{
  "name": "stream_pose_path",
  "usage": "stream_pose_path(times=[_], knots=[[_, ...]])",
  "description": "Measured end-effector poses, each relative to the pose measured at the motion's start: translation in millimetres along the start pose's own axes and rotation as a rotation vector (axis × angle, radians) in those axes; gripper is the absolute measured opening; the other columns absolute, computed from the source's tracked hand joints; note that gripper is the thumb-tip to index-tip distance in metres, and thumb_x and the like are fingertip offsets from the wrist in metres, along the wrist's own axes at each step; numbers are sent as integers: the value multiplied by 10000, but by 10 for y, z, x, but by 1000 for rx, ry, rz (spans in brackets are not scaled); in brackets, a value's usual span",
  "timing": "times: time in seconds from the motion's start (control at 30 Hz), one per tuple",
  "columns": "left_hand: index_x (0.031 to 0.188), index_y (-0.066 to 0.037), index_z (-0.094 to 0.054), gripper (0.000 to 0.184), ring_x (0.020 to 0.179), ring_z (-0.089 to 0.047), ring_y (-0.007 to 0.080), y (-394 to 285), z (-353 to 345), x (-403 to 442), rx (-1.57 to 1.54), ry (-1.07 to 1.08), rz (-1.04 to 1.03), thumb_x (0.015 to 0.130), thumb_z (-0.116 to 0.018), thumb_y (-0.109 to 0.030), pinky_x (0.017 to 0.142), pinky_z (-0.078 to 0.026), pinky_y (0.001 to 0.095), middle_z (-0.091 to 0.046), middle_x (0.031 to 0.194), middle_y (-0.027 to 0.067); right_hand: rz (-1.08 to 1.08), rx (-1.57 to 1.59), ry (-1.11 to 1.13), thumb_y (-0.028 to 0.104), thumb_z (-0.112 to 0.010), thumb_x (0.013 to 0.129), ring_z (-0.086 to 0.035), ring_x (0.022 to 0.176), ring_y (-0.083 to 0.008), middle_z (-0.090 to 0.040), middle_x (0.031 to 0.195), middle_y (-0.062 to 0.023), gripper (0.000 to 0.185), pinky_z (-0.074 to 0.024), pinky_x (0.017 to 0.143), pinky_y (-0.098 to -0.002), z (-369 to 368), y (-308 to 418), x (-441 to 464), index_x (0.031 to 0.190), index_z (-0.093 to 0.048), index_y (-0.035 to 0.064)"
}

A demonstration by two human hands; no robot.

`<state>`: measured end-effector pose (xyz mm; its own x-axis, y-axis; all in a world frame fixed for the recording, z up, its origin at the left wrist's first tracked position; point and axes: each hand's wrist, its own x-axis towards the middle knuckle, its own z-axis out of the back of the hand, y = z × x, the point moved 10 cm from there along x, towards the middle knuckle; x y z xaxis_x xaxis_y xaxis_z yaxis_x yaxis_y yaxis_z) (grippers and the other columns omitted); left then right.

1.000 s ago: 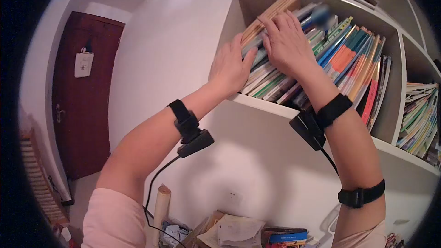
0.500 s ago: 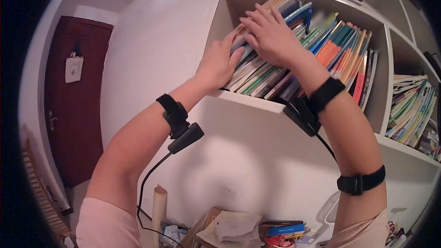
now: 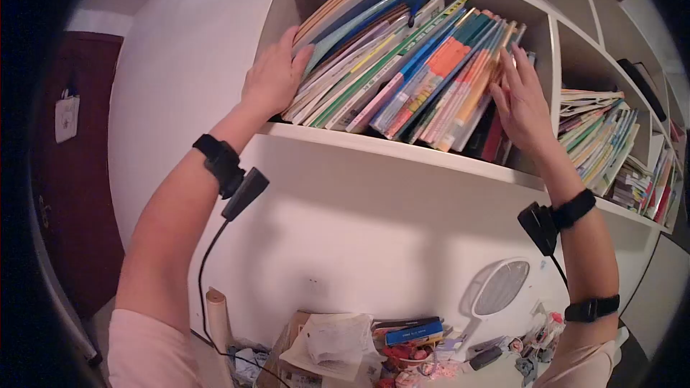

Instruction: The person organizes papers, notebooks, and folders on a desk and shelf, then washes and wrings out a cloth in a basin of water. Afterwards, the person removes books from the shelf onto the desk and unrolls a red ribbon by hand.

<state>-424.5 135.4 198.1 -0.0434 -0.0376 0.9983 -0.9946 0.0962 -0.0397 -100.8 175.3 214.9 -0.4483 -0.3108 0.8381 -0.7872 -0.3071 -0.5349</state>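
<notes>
A row of books (image 3: pixel 402 75) leans to the right in the white wall shelf compartment. My left hand (image 3: pixel 273 79) rests against the left end of the row, thumb apart from the fingers and lying over the front of a few thin books. Some of its fingertips are hidden beside the brown-edged books (image 3: pixel 334 7). At the right end, my right hand (image 3: pixel 527 104) touches the last books with its fingers stretched and spread. Between my hands stand a green-spined book (image 3: pixel 424 32) and several orange-and-teal books (image 3: pixel 449 57).
The shelf's front edge (image 3: pixel 410 154) runs below the books. A second compartment holds more books (image 3: pixel 600 136) on the right. Beneath, a surface bears papers (image 3: pixel 338 341), a blue box (image 3: pixel 413 333) and an electric fly swatter (image 3: pixel 502 287). A dark red door (image 3: pixel 79 194) is at left.
My right hand has moved from the top of the left-hand books to the row's right end. My left hand stays at the left end. The view has shifted rightward.
</notes>
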Motion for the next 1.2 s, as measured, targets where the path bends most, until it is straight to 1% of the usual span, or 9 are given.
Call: stream_pose_path(times=[0.1, 0.4, 0.43, 0.5, 0.63, 0.77, 0.8, 0.83, 1.2], knots=[[1289, -45, -354, 513, 962, -513, 431, -16, -45, 43, -91, -4, -60, 916, -381, -397, 838, -403, 481, -549, 1043, 265, -136, 181, 457, 190, -548, 826, -311, 1259, -380, -253, 1396, -216, 611, -276, 1044, -417, -190, 14, -336, 1342, -267, 23], [1297, -71, -418, 447, 1226, -374, 355, -115, -71, -202, -12, -123, -350, 925, -418, -320, 1035, -269, 372, -404, 1327, 193, -47, 439, -104, -19, -474, 834, -592, 931, -248, -606, 980, -149, 385, -443, 817, -328, 1151, -11, -1247, 1216, -459, 22], [1288, -29, -426, 407, 1230, -391, 300, -411, -43, -447, 690, 18, -505, 947, -384, -247, 1067, -229, 362, -412, 1331, 172, -102, 501, -81, -14, -489, 828, -595, 921, -263, -605, 972, -153, 384, -452, 801, -335, 1220, -183, -1634, 1210, -466, 18], [1300, -26, -383, 426, 1175, -429, 314, -960, 305, -1011, 336, 56, -568, 940, -405, -253, 1014, -295, 408, -426, 1296, 189, -528, 399, 183, 105, -506, 882, -573, 983, -191, -611, 1039, -113, 364, -430, 876, -289, 1241, -693, -2683, 1234, -459, 26], [1349, -30, -270, 548, 1089, -491, 336, -1618, 1049, -1760, -238, 124, -577, 901, -515, -229, 949, -400, 499, -379, 1323, 204, -1069, -73, 583, 203, -470, 898, -615, 664, -181, -620, 708, -133, 217, -463, 605, -332, 2011, -1279, -5876, 893, -592, 25], [1347, -34, -269, 547, 1155, -448, 312, -1496, 1105, -2298, -268, 464, -291, 904, -488, -269, 1006, -326, 460, -351, 1350, 175, -1575, 99, 805, 299, -483, 879, -615, 607, -250, -610, 670, -149, 318, -473, 588, -360, 3320, -77, -8449, 776, -619, 32], [1310, -12, -349, 447, 1181, -435, 289, -1379, 1034, -2420, -209, 483, -149, 930, -423, -237, 1037, -280, 412, -402, 1320, 169, -1588, 54, 1082, 275, -482, 866, -621, 633, -300, -621, 701, -167, 290, -487, 611, -369, 3427, 263, -8465, 860, -628, 25], [1272, 10, -429, 388, 1207, -422, 266, -1226, 1019, -2507, -144, 494, -9, 957, -358, -204, 1067, -234, 365, -454, 1291, 163, -1503, 73, 1069, 182, -527, 877, -574, 577, -108, -611, 667, -64, 232, -471, 550, -254, 3570, 515, -8761, 993, -589, -8], [1319, -30, -366, 422, 1118, -485, 236, -2225, 757, -2978, -382, 706, 264, 929, -441, -173, 1003, -300, 387, -480, 1242, 158, -1798, 256, 1168, 225, -584, 802, -633, 699, -296, -632, 725, -157, 252, -493, 631, -387, 3502, 820, -8857, 1008, -586, 80]])
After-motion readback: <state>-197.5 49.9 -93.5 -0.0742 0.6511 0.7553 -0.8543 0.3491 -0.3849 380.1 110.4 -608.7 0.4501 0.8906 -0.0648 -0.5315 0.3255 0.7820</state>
